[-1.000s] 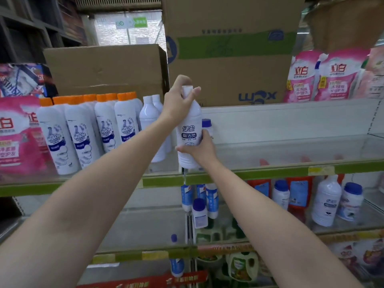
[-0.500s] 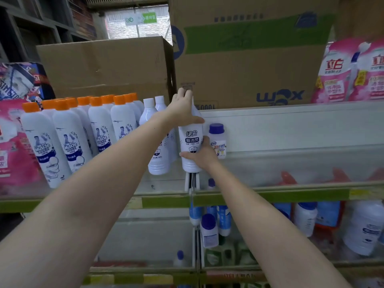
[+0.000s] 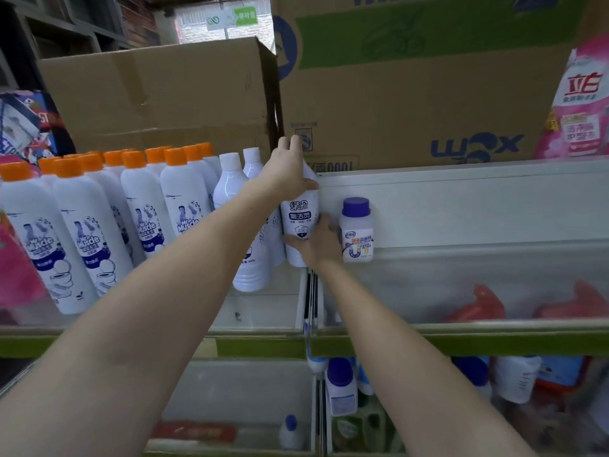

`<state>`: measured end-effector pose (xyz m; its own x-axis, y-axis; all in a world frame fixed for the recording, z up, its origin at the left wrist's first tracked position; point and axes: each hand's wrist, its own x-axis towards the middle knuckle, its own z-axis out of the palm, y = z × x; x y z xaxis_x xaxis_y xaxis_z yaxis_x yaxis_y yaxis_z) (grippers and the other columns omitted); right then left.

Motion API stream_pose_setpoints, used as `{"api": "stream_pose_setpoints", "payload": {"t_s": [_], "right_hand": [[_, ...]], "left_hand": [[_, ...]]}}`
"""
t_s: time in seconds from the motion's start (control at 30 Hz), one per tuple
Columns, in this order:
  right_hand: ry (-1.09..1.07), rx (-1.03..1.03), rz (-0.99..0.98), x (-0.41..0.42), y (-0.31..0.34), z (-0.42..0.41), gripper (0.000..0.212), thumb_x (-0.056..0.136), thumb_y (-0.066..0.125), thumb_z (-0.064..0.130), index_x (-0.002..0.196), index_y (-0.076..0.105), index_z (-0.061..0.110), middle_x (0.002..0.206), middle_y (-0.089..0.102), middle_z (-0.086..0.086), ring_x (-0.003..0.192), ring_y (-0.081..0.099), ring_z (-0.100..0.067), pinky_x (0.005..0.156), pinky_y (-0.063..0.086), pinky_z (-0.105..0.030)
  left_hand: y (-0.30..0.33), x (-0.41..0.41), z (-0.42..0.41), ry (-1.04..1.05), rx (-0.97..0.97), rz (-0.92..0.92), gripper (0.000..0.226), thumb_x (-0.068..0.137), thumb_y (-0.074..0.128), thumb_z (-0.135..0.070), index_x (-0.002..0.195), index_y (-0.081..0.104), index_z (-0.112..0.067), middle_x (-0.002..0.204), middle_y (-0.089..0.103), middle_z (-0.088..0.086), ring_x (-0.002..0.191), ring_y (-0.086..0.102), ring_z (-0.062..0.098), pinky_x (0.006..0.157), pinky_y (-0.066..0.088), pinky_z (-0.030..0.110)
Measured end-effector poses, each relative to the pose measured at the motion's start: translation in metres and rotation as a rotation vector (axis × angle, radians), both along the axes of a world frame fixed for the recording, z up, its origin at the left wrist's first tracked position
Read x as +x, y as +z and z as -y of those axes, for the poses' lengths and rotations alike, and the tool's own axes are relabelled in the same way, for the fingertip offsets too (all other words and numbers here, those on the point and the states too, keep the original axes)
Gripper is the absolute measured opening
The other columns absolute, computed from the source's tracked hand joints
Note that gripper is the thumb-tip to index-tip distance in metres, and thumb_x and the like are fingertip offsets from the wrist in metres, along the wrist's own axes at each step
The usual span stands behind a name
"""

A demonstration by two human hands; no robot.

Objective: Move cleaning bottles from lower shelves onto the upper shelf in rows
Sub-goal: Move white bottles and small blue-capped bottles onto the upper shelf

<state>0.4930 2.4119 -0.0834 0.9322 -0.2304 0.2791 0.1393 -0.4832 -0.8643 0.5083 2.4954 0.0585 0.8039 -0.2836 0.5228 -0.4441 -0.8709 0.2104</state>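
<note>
Both hands grip the tall white plastic cleaning bottle (image 3: pixel 299 222): left hand (image 3: pixel 288 174) round its neck, right hand (image 3: pixel 316 244) cupping its base; it looks smooth, rigid and probably liquid-heavy.

Both arms stretched forward and up, left hand (image 3: pixel 286 173) curled high, right hand (image 3: pixel 316 246) cupped lower, hands close together
</note>
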Motion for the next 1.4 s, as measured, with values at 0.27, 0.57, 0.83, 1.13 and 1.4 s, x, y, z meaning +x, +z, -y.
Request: {"api": "stream_pose_setpoints", "payload": {"t_s": [0.27,0.57,0.83,1.13,1.4], "right_hand": [[-0.005,0.035,-0.018,0.0,0.002,-0.002,0.088,0.068,0.088,0.049,0.131,0.039,0.012,0.13,0.058,-0.014,0.119,0.057,-0.035,0.098,0.05,-0.049],[-0.036,-0.045,-0.142,-0.026,0.014,-0.001,0.08,0.077,0.085,0.025,0.14,0.037,0.009,0.143,0.046,-0.013,0.13,0.049,-0.031,0.101,0.047,-0.037],[-0.026,0.015,-0.151,-0.072,0.003,0.009,0.05,0.088,0.071,0.01,0.133,0.049,0.004,0.131,0.059,-0.015,0.118,0.059,-0.031,0.082,0.043,-0.029],[-0.087,0.348,-0.076,-0.142,-0.013,0.021,0.017,0.081,0.068,0.017,0.088,0.054,0.025,0.096,0.065,-0.004,0.099,0.067,-0.035,0.093,0.056,-0.054],[-0.189,0.196,-0.068,-0.236,-0.027,0.056,0.009,0.09,0.066,0.011,0.095,0.06,0.017,0.099,0.066,-0.002,0.096,0.064,-0.023,0.089,0.053,-0.038]], "left_hand": [[-0.003,-0.007,0.003,0.038,0.0,0.022,0.085,0.085,0.078,-0.032,0.146,0.028,-0.001,0.144,0.032,0.017,0.13,0.042,0.036,0.102,0.04,0.04],[-0.032,-0.04,0.003,0.092,-0.032,0.203,0.082,0.086,0.077,-0.016,0.147,0.027,0.006,0.144,0.033,0.021,0.12,0.044,0.035,0.096,0.045,0.038],[-0.05,-0.085,-0.011,0.063,-0.051,0.083,0.013,0.09,0.053,-0.007,0.101,0.047,-0.005,0.102,0.049,0.011,0.088,0.051,0.032,0.062,0.041,0.04],[-0.078,-0.153,-0.023,0.017,-0.126,0.009,0.023,0.092,0.053,-0.013,0.112,0.058,-0.006,0.106,0.063,0.01,0.098,0.057,0.033,0.072,0.046,0.038],[-0.108,-0.217,0.005,-0.062,-0.14,-0.139,0.013,0.091,0.049,-0.019,0.081,0.056,-0.013,0.082,0.06,0.006,0.08,0.059,0.033,0.066,0.041,0.034]]}}
